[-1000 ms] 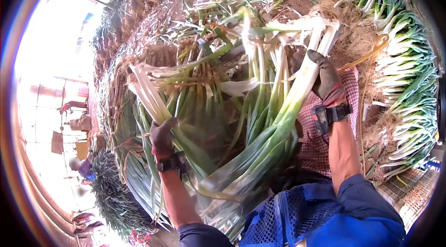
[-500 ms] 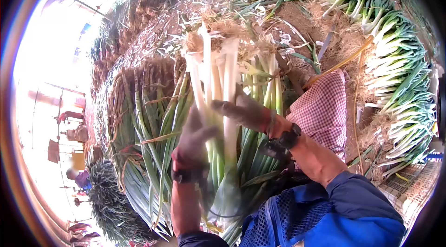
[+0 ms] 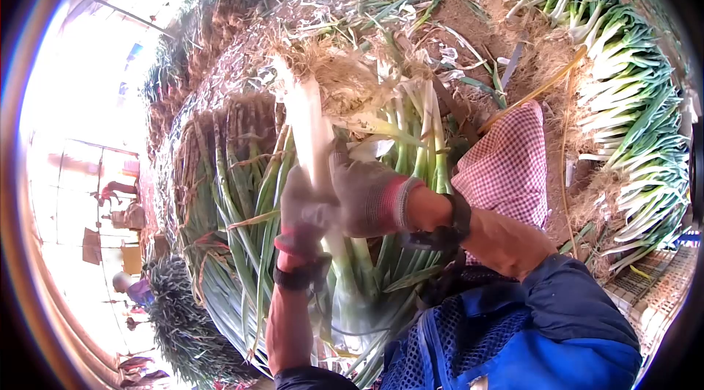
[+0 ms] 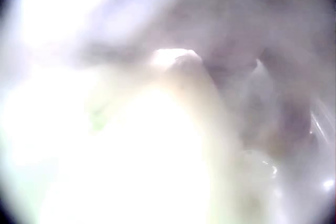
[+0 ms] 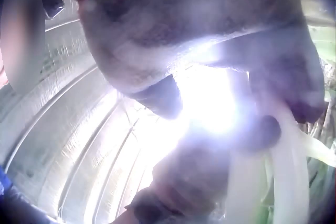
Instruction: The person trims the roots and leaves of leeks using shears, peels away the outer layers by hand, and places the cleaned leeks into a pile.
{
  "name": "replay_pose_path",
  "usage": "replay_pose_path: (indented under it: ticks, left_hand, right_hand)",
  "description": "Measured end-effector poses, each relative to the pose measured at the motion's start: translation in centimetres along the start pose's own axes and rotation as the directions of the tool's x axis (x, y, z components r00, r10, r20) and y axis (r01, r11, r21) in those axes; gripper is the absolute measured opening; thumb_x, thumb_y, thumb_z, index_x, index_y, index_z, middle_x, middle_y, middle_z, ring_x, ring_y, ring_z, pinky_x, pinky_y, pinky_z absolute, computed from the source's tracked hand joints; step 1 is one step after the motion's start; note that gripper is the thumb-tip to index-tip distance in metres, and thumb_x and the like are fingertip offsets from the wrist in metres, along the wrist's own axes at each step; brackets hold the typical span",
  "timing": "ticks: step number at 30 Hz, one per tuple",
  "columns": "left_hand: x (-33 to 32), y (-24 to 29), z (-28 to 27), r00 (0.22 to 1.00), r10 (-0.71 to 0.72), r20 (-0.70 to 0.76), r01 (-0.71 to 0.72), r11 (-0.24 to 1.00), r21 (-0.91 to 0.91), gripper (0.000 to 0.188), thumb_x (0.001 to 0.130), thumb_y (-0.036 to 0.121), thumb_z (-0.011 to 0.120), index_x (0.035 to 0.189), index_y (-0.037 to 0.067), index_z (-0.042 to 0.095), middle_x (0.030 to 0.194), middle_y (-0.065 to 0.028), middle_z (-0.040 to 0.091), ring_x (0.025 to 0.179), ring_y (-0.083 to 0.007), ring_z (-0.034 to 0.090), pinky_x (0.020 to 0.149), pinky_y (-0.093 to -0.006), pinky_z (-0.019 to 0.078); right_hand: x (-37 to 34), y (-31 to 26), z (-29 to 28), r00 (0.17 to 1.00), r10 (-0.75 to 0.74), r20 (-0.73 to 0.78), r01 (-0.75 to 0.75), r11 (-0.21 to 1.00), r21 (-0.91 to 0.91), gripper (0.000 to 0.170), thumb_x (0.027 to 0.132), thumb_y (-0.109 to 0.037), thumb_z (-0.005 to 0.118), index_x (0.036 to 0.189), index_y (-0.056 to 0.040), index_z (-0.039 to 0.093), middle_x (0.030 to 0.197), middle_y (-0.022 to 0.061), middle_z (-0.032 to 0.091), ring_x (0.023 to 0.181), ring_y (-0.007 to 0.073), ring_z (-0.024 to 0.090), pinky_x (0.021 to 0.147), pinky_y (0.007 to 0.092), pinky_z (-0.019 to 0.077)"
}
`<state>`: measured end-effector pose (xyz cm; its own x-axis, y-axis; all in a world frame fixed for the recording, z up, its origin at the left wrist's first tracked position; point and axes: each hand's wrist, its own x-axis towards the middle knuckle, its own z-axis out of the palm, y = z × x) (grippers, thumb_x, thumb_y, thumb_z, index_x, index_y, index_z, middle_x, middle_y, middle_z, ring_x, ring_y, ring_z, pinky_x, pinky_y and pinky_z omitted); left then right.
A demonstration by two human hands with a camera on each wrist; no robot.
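Observation:
A bunch of leeks (image 3: pixel 306 122) stands nearly upright between my gloved hands in the head view, white stalks bare above them and shaggy roots (image 3: pixel 312 56) at the top. My left hand (image 3: pixel 304 203) grips the stalks from the left. From the other side my right hand (image 3: pixel 370 198) holds them, its fingers pressed close to the left hand. Green leaves (image 3: pixel 352 276) hang below toward my lap. In the right wrist view, the right glove (image 5: pixel 210 29) curves over white stalks (image 5: pixel 289 166), with the left hand (image 5: pixel 191 174) below. Glare and blur fill the left wrist view.
More leeks (image 3: pixel 235 148) lie piled to the left, and others (image 3: pixel 429 133) stand behind my right hand. A row of cleaned leeks (image 3: pixel 631 111) curves along the right. A checked cloth (image 3: pixel 506 163), a knife blade (image 3: pixel 513 64) and a yellow strap (image 3: pixel 539 93) lie nearer.
A second ago my hands were apart, each gripping leeks. They came together in the middle, merging the stalks into one bunch, and now close tighter around it.

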<state>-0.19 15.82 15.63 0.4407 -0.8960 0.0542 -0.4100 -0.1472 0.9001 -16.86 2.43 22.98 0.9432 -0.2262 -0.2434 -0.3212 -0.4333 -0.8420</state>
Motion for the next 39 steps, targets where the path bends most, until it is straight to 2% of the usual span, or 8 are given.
replay_pose_path:
  ticks: [8, 23, 30, 34, 36, 37, 38, 39]
  left_hand:
    - [0.9, 0.3, 1.4, 0.978, -0.163, 0.128, 0.205, 0.858, -0.470, 0.039, 0.107, 0.007, 0.057, 0.145, -0.002, 0.053, 0.130, -0.0146, 0.069, 0.113, -0.0215, 0.070, 0.097, -0.0368, 0.0583]
    - [0.0, 1.4, 1.3, 0.977, -0.197, 0.083, 0.213, 0.875, -0.435, 0.042, 0.093, 0.017, 0.072, 0.129, -0.003, 0.063, 0.112, -0.0099, 0.072, 0.093, -0.0163, 0.071, 0.078, -0.0286, 0.0579]
    - [-1.5, 4.3, -0.4, 0.942, -0.336, -0.020, 0.317, 0.906, -0.280, 0.068, 0.065, -0.006, 0.077, 0.131, 0.000, 0.062, 0.107, -0.0019, 0.067, 0.087, -0.0128, 0.064, 0.079, -0.0282, 0.0532]
    - [-2.3, 5.0, -0.3, 0.960, -0.281, -0.010, 0.275, 0.944, -0.181, 0.068, 0.063, -0.004, 0.081, 0.129, -0.001, 0.064, 0.107, -0.0027, 0.069, 0.091, -0.0143, 0.065, 0.082, -0.0300, 0.0545]
    - [-2.8, 6.1, -0.5, 0.913, -0.400, 0.082, 0.408, 0.901, -0.146, 0.078, 0.061, 0.008, 0.087, 0.133, -0.002, 0.060, 0.113, -0.0033, 0.064, 0.103, -0.0166, 0.060, 0.092, -0.0333, 0.0498]
    - [-2.9, 7.1, -0.3, 0.896, -0.429, 0.115, 0.444, 0.870, -0.214, 0.083, 0.059, 0.007, 0.088, 0.136, -0.002, 0.059, 0.114, -0.0024, 0.063, 0.105, -0.0161, 0.059, 0.094, -0.0324, 0.0483]
    - [-3.2, 6.9, -0.6, 0.895, -0.431, 0.113, 0.446, 0.870, -0.212, 0.083, 0.059, 0.007, 0.088, 0.136, -0.002, 0.059, 0.114, -0.0024, 0.063, 0.105, -0.0161, 0.059, 0.094, -0.0324, 0.0483]
    - [-3.4, 6.6, -0.9, 0.894, -0.416, 0.164, 0.442, 0.880, -0.175, 0.085, 0.058, 0.007, 0.088, 0.137, -0.002, 0.058, 0.116, -0.0024, 0.063, 0.106, -0.0160, 0.059, 0.095, -0.0319, 0.0475]
  right_hand:
    - [-0.1, 0.5, 0.8, 0.994, -0.043, -0.102, 0.041, 0.999, -0.023, 0.103, 0.095, -0.051, 0.066, 0.140, 0.0310, 0.021, 0.106, 0.0338, 0.072, 0.106, 0.0455, 0.072, 0.093, 0.0464, 0.0568]
    - [-0.1, 2.6, 0.0, 0.987, -0.104, -0.124, 0.105, 0.994, 0.005, 0.082, 0.089, -0.049, 0.076, 0.131, 0.0153, 0.048, 0.111, 0.0331, 0.070, 0.101, 0.0437, 0.072, 0.086, 0.0493, 0.0560]
    - [5.0, 8.1, -3.7, 0.643, -0.420, -0.641, 0.061, 0.862, -0.503, 0.124, 0.077, -0.048, 0.090, 0.165, -0.0003, 0.016, 0.157, 0.0268, 0.046, 0.142, 0.0389, 0.051, 0.120, 0.0431, 0.0414]
    - [9.0, 7.8, -3.9, 0.710, -0.356, -0.607, 0.043, 0.883, -0.467, 0.130, 0.072, -0.045, 0.093, 0.165, -0.0022, 0.013, 0.160, 0.0247, 0.042, 0.149, 0.0371, 0.042, 0.124, 0.0391, 0.0352]
    - [9.8, 7.2, -4.8, 0.918, -0.238, -0.318, 0.215, 0.971, -0.108, 0.119, 0.075, -0.038, 0.091, 0.165, -0.0046, 0.021, 0.159, 0.0209, 0.045, 0.150, 0.0326, 0.040, 0.126, 0.0358, 0.0311]
    - [14.7, 7.2, -2.2, 0.510, -0.672, -0.538, 0.779, 0.626, -0.043, 0.098, 0.082, -0.033, 0.084, 0.161, -0.0054, 0.033, 0.154, 0.0180, 0.052, 0.142, 0.0302, 0.050, 0.121, 0.0361, 0.0396]
    - [16.6, 9.9, -0.1, 0.510, -0.671, -0.538, 0.780, 0.624, -0.040, 0.098, 0.082, -0.033, 0.084, 0.161, -0.0054, 0.033, 0.154, 0.0180, 0.052, 0.142, 0.0302, 0.050, 0.121, 0.0361, 0.0396]
    - [13.8, 8.3, 0.6, 0.746, -0.402, -0.530, 0.654, 0.589, 0.474, 0.069, 0.094, -0.027, 0.072, 0.155, -0.0099, 0.044, 0.150, 0.0133, 0.057, 0.139, 0.0269, 0.053, 0.121, 0.0388, 0.0396]
